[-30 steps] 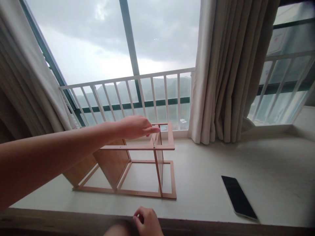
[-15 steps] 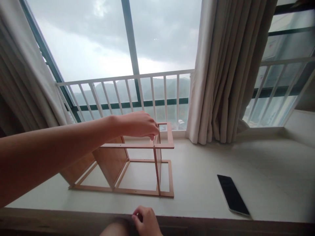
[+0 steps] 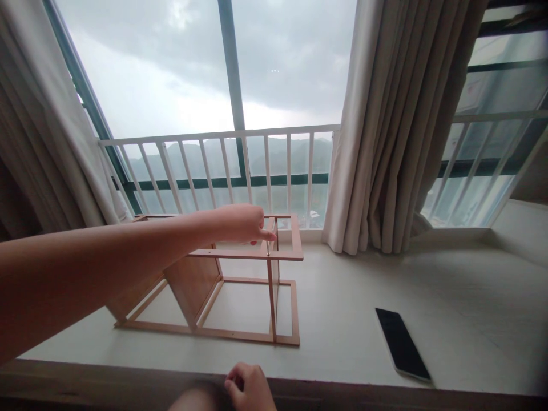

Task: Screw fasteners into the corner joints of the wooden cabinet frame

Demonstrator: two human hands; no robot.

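Note:
A brown wooden rack (image 3: 231,334) lies on its side on the pale ledge, with slatless panels set between two rectangular frames. My left hand (image 3: 242,224) reaches over it from the left, fingers curled and one digit stretched to the right. At that fingertip a thin metal rod (image 3: 268,248) stands upright at the joint of the upper rail; its kind is too small to tell. My right hand (image 3: 250,387) rests by the ledge's front edge near my knee, fingers curled in with thumb against them. Whatever it may hold is hidden.
A dark-screened phone (image 3: 403,345) lies on the ledge (image 3: 338,319) to the right, close to the front edge. Behind the rack stand a white railing (image 3: 289,165) and a window. Grey curtains (image 3: 377,137) hang on both sides.
My left hand has rotated at the metal rod: its bunched fingers have drawn back left, leaving one digit extended at the rod. The rack stays in place; the view shifts slightly.

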